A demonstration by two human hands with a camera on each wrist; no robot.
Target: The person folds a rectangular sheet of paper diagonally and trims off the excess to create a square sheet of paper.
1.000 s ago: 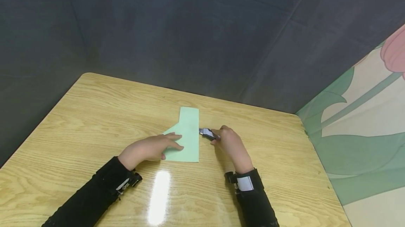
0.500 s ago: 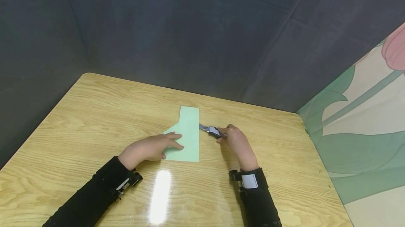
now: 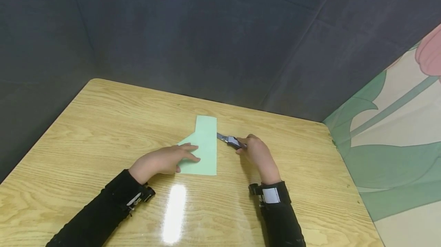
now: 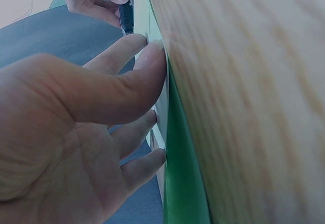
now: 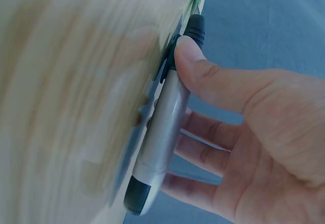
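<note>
A pale green sheet of paper (image 3: 206, 136) lies flat on the table, its upper left part notched. My left hand (image 3: 165, 160) rests on its lower left part with fingers spread; in the left wrist view the fingertips touch the sheet, whose green edge (image 4: 185, 183) curves slightly off the wood. My right hand (image 3: 256, 155) holds a utility knife (image 3: 232, 142) to the right of the paper, thumb on its front part. The knife's blade tip meets or nearly meets the sheet's right edge. In the right wrist view its silver body (image 5: 163, 127) has black ends.
The wooden table (image 3: 131, 116) has a bright light reflection near its front. A dark curtain (image 3: 206, 48) hangs behind and at the left. Cloth with a floral print (image 3: 396, 139) borders the right side.
My right hand has moved a little to the right with the knife, and its blade tip sits farther up the sheet's right edge. The left hand and paper have stayed almost still.
</note>
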